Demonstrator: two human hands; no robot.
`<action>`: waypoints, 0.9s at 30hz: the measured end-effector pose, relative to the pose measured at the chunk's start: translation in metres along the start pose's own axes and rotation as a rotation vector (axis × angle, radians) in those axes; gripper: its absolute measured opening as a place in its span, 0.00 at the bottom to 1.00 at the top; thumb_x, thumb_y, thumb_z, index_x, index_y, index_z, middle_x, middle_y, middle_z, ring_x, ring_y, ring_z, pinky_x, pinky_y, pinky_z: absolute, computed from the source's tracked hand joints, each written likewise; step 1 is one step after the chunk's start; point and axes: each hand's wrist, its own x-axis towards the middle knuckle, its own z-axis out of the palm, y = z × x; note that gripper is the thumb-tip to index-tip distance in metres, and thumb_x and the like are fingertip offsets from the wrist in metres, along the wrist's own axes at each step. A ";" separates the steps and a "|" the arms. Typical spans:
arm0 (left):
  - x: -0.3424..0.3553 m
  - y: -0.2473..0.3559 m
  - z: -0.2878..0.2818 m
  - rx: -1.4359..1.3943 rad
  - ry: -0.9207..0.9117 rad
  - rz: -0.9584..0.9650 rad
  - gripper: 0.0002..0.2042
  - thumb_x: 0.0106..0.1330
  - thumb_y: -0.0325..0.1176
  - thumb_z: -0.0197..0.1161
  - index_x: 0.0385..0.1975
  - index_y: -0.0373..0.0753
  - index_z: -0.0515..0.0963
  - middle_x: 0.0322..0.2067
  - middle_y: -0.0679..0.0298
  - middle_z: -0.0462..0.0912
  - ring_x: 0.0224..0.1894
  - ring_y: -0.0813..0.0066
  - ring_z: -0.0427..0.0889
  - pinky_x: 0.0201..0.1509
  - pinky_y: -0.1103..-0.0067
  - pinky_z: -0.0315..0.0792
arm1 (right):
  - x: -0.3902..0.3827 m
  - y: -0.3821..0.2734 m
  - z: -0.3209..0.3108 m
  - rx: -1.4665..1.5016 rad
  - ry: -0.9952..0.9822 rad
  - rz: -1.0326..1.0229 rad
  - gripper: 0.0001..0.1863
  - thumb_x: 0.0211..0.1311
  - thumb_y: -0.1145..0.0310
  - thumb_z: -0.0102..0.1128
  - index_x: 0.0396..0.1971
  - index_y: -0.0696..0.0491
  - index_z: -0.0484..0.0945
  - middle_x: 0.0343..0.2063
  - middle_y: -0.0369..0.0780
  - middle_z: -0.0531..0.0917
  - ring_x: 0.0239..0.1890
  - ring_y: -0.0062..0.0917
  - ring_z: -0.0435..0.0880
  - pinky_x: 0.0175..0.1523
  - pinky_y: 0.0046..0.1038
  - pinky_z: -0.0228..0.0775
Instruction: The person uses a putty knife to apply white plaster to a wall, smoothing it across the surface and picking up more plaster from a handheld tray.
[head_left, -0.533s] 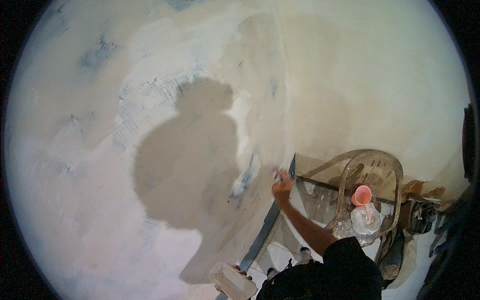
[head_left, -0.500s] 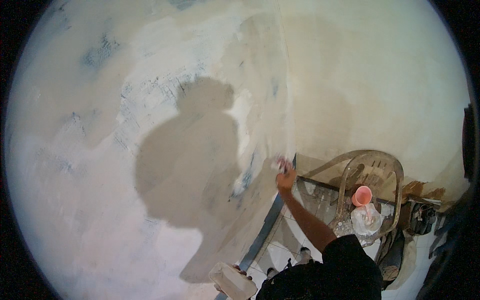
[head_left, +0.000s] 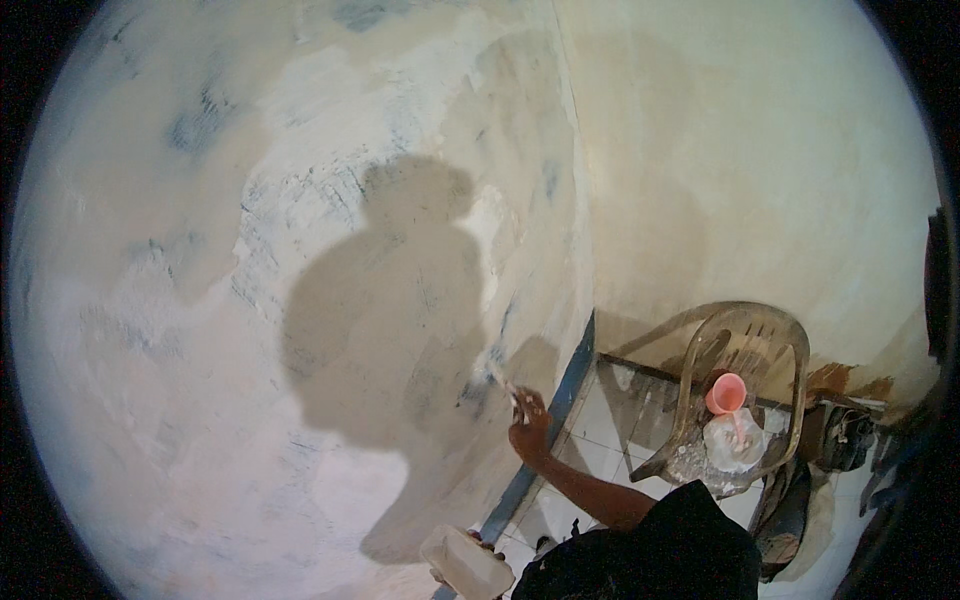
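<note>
My right hand [head_left: 528, 420] grips a pale-bladed scraper [head_left: 500, 375] against the lower part of the patchy plastered wall [head_left: 180, 330], beside a bluish scuffed patch. My left hand [head_left: 485, 548], at the bottom of the view, holds a pale rectangular container [head_left: 460, 565], which hides much of it. My shadow falls across the wall above both hands.
A plain cream wall [head_left: 750, 170] meets the plastered one at a corner. A stained plastic chair [head_left: 795, 400] carries a pink cup [head_left: 726, 394] and a clear bag [head_left: 732, 445]. Dark bundled objects [head_left: 840, 440] lie right of it. Tiled floor [head_left: 590, 460] and blue skirting run below.
My right hand has moved down and to the left with the scraper, from near the corner to the scuffed patch. My left hand and the container have hardly moved.
</note>
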 end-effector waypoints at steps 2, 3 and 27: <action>0.004 0.006 -0.004 -0.018 -0.045 -0.020 0.43 0.45 0.69 0.50 0.54 0.37 0.60 0.37 0.52 0.74 0.35 0.52 0.75 0.35 0.56 0.70 | -0.006 -0.007 -0.004 0.086 0.072 0.171 0.21 0.48 0.77 0.52 0.47 0.52 0.71 0.47 0.48 0.72 0.52 0.43 0.68 0.49 0.45 0.60; 0.004 0.009 -0.005 -0.027 -0.066 -0.031 0.43 0.46 0.68 0.50 0.54 0.37 0.59 0.37 0.52 0.73 0.36 0.52 0.75 0.35 0.56 0.69 | 0.004 -0.006 -0.010 0.102 0.098 0.241 0.23 0.48 0.77 0.52 0.48 0.52 0.71 0.47 0.49 0.72 0.52 0.42 0.68 0.49 0.44 0.60; -0.022 0.032 0.022 -0.411 -0.295 -0.219 0.46 0.45 0.66 0.56 0.56 0.34 0.55 0.43 0.48 0.71 0.40 0.50 0.74 0.40 0.55 0.69 | 0.001 -0.066 0.034 0.016 -0.133 -0.147 0.22 0.36 0.75 0.55 0.39 0.58 0.72 0.37 0.49 0.75 0.39 0.46 0.73 0.42 0.42 0.68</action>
